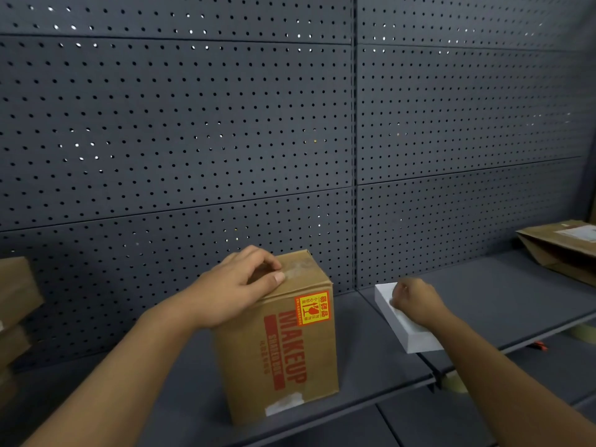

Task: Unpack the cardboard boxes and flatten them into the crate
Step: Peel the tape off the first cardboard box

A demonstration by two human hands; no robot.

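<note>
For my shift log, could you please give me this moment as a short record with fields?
setting: dark shelf before a pegboard wall
main box: closed MAKEUP cardboard box, upright on the shelf
left hand: rests on the box top, fingers curled at the tape seam
right hand: holds a white flat box on the shelf
other items: brown cartons at far left and far right
</note>
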